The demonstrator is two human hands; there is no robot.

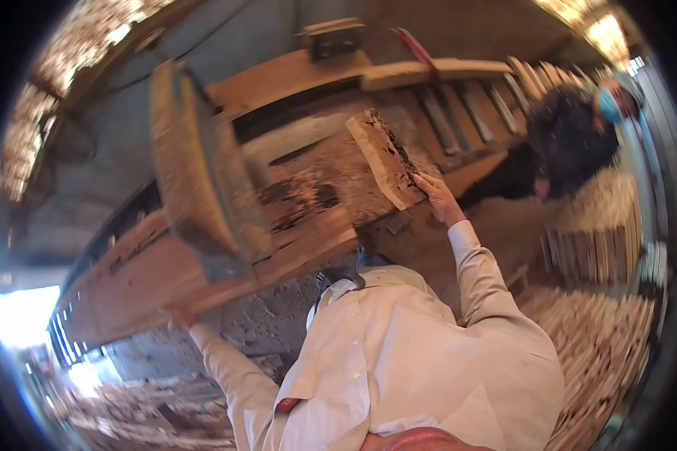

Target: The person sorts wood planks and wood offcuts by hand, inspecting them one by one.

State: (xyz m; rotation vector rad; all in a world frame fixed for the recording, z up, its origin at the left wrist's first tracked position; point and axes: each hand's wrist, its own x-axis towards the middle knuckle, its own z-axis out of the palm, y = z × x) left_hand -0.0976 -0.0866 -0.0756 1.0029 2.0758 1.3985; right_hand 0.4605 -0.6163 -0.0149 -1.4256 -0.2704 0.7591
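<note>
My right hand (438,197) grips the lower end of a short wooden slab (384,161) with a rough, dark bark edge. The slab is raised over a bench covered with sawdust and bark bits. At the lower left, my left hand (179,316) is at the near edge of a long reddish-brown wooden surface (150,263); it is blurred, and its fingers cannot be made out. A tall yellowish machine part (192,165) stands over that surface, between the hand and the slab.
A roller frame (459,120) with metal rollers extends to the upper right. Beside it is a co-worker (572,135) in dark clothes and a blue mask. Stacked wood strips (598,252) stand at the right. Wood pieces (602,346) lie at the lower right.
</note>
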